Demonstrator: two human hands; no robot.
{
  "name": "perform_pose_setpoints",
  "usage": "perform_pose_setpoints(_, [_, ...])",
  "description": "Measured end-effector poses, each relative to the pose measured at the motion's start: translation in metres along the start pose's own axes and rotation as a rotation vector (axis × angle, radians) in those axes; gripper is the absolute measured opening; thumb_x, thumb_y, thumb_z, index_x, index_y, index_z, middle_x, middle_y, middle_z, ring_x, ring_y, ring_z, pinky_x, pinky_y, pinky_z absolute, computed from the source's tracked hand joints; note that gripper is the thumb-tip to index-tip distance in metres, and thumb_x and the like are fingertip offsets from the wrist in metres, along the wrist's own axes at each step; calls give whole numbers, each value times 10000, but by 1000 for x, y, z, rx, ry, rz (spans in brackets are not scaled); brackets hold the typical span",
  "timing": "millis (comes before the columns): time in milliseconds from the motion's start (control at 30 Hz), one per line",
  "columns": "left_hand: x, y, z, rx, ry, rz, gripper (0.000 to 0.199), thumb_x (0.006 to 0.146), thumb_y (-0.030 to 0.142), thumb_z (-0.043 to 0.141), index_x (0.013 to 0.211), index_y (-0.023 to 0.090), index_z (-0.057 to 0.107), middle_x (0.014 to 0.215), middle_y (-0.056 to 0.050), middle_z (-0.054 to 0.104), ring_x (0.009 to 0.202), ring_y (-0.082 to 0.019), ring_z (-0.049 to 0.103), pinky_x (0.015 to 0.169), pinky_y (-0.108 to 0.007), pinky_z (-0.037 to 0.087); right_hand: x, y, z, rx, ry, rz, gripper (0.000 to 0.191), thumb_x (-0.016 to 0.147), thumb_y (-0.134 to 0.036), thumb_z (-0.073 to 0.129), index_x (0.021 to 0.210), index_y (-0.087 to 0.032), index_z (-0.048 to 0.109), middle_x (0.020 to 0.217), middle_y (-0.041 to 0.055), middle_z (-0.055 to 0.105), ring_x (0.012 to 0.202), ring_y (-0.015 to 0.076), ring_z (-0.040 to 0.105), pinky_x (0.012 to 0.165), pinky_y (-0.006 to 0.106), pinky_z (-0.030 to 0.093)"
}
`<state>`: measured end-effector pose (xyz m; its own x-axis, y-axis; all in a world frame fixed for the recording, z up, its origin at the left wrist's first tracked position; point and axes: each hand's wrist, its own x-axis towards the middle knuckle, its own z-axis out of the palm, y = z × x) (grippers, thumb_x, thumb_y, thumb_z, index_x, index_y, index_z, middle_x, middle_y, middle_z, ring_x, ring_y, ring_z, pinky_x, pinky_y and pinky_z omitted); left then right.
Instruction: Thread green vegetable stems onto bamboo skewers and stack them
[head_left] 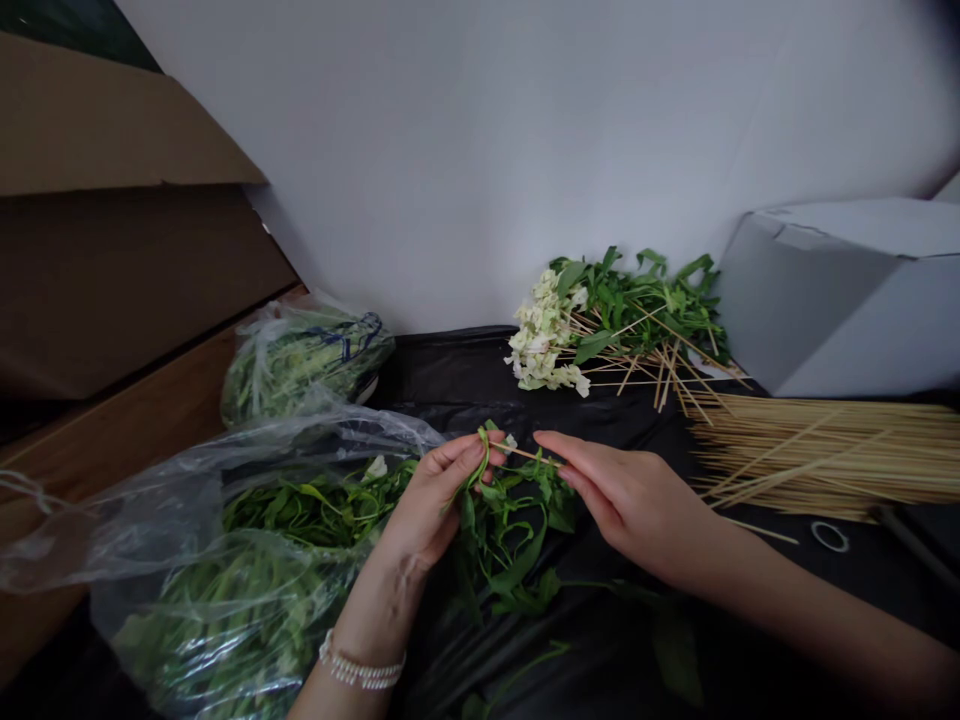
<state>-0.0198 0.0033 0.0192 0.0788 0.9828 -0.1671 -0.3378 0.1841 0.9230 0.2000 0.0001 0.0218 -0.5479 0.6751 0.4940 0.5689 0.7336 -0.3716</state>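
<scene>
Near the centre, my left hand (442, 490) pinches a green leafy stem (484, 455), its thumb and fingers closed. My right hand (630, 500) grips a thin wooden stick (525, 453), whose far end meets the stem at my left fingertips. Green leaves (517, 560) hang and lie below and between both hands. To the left, an open clear plastic bag (225, 610) holds more green stems and leaves. Behind my right hand lies a pile of sticks with leaves (637, 310) and pale flowers (544, 335).
Many bare wooden sticks (825, 450) lie at the right, with a small ring (829, 537) in front. A white box (847, 300) stands behind them. A second bag of greens (300, 360) and a cardboard box (120, 250) are at the left. Black sheeting (450, 370) covers the surface.
</scene>
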Motion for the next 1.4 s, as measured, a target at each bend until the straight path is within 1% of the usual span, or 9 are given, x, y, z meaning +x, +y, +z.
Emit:
perform_pose_setpoints(233, [1, -1, -1, 26, -7, 8, 263, 712, 321, 811, 911, 150, 791, 761, -30, 706, 621, -62, 517, 603, -153, 427, 0, 0, 0, 15, 5, -1, 408, 948, -116, 389, 1336, -108, 513, 1229, 123, 677, 1014, 206, 694, 902, 391, 577])
perform_pose_setpoints(467, [1, -2, -1, 27, -1, 10, 258, 699, 320, 821, 891, 149, 794, 748, -32, 721, 632, -70, 535, 635, -163, 442, 0, 0, 1, 4, -9, 11, 421, 942, -103, 393, 1346, -108, 508, 1205, 124, 689, 992, 211, 702, 911, 408, 571])
perform_pose_setpoints(700, [1, -2, -1, 33, 4, 1, 264, 698, 314, 819, 903, 149, 792, 720, -22, 718, 609, -70, 538, 625, -169, 438, -2, 2, 3, -9, -15, 14, 445, 936, -106, 398, 1373, -123, 480, 1234, 118, 676, 1023, 218, 692, 931, 408, 556])
perform_pose_setpoints(900, [1, -3, -3, 104, -4, 54, 161, 720, 309, 801, 787, 163, 797, 771, -27, 735, 671, -91, 571, 664, -185, 443, -1, -2, 3, 40, -16, 23, 444, 948, -116, 388, 1387, -137, 450, 1280, 93, 654, 1068, 189, 674, 891, 340, 568])
perform_pose_setpoints(1000, [1, -3, -3, 134, -7, 69, 151, 710, 311, 806, 738, 164, 794, 802, -37, 745, 700, -107, 587, 686, -198, 451, -2, -2, 3, 78, -33, 44, 453, 955, -134, 390, 1405, -165, 426, 1294, 76, 647, 1079, 177, 667, 889, 327, 560])
perform_pose_setpoints(1100, [1, -2, -4, 151, 0, 60, 171, 705, 313, 807, 805, 174, 802, 719, -22, 729, 664, -108, 583, 699, -209, 455, -2, -3, 3, 111, -59, 67, 471, 953, -133, 388, 1421, -179, 404, 1308, 83, 636, 1090, 183, 660, 888, 332, 548])
perform_pose_setpoints(1200, [2, -1, -4, 187, -4, 57, 163, 712, 308, 798, 816, 182, 802, 662, -8, 709, 652, -109, 580, 718, -214, 453, -3, -5, 3, 154, -76, 98, 476, 959, -144, 391, 1432, -191, 390, 1221, 87, 680, 980, 177, 693, 830, 314, 549])
perform_pose_setpoints(1300, [0, -3, -2, 243, -23, 69, 131, 725, 305, 783, 721, 174, 790, 711, -26, 728, 722, -134, 609, 753, -225, 456, -3, -6, 5, 178, -95, 136, 476, 967, -166, 390, 1442, -192, 380, 1079, 82, 721, 804, 162, 699, 737, 298, 542])
perform_pose_setpoints(1400, [-2, -8, 4, 295, -101, 59, 146, 745, 305, 763, 697, 168, 782, 789, -48, 752, 799, -161, 637, 792, -241, 462, -3, -7, 8, 192, -111, 144, 475, 972, -180, 381, 1447, -190, 373, 998, 73, 724, 704, 150, 671, 683, 290, 521])
